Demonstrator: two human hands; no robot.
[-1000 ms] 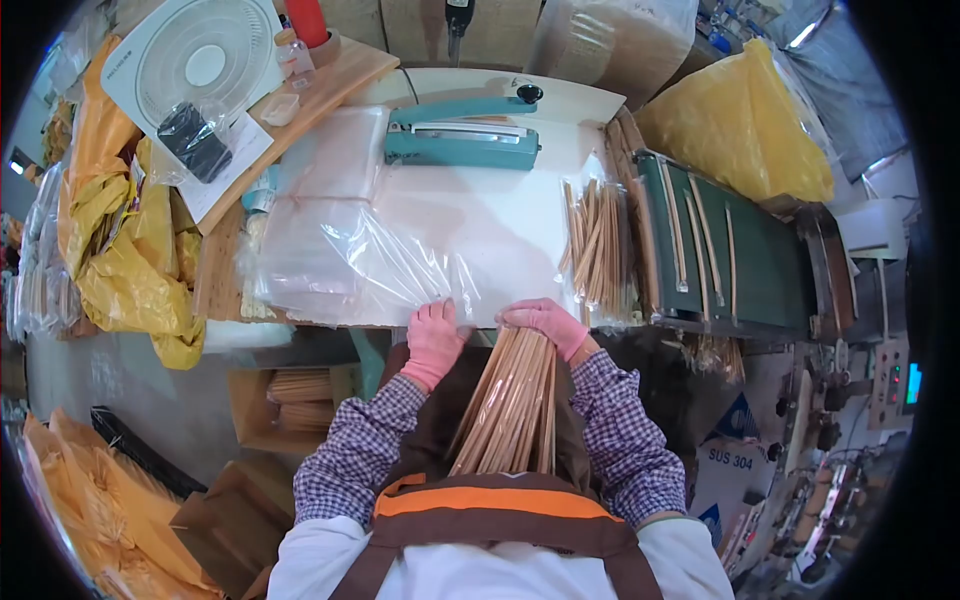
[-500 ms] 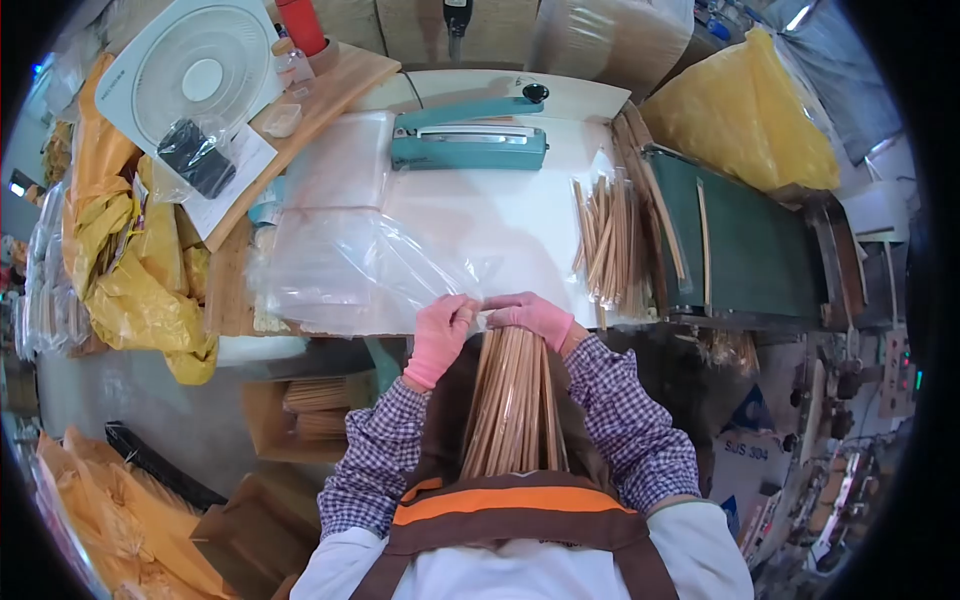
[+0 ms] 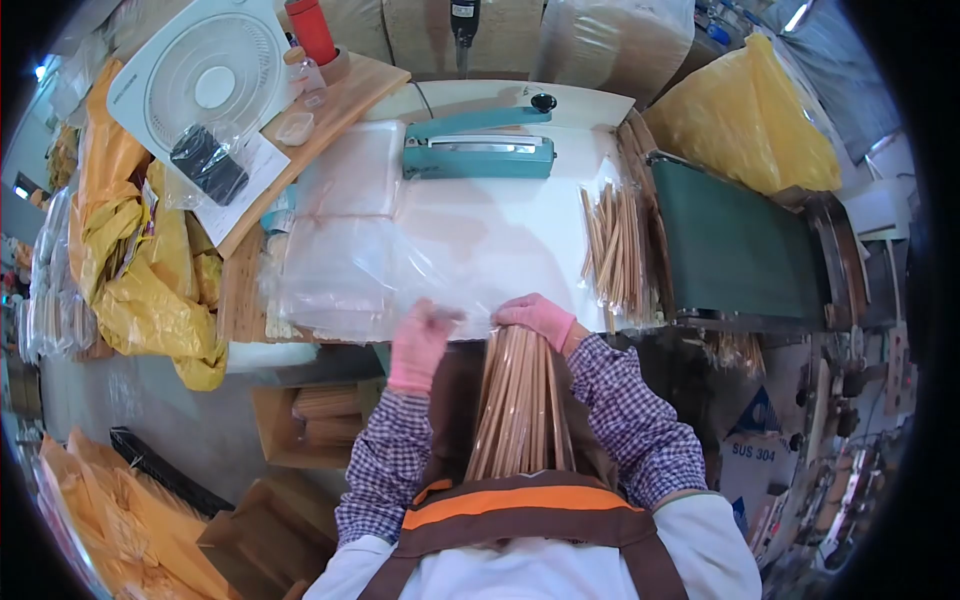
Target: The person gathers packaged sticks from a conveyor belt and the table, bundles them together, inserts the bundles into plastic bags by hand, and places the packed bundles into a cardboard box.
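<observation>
In the head view, a bundle of thin wooden sticks (image 3: 515,405) in clear plastic wrap stands between my forearms, its upper end at the table's front edge. My right hand (image 3: 538,318), in a pink glove, is closed over that upper end. To its left, my pink-gloved left hand (image 3: 420,342) is apart from the bundle, beside the front edge of a stack of clear plastic bags (image 3: 345,255). Motion smears its fingers, so I cannot make out whether they pinch the thin film near them.
A teal heat sealer (image 3: 480,157) stands at the back of the white table. More wrapped sticks (image 3: 615,245) lie to the right, beside a green conveyor belt (image 3: 740,245). At left are a white fan (image 3: 213,88) and yellow plastic bags (image 3: 160,310); below, a cardboard box (image 3: 275,428) holds sticks.
My left hand has moved left and slightly down, away from my right hand. My right hand stays at the bundle's top. A single stick on the conveyor belt is no longer visible.
</observation>
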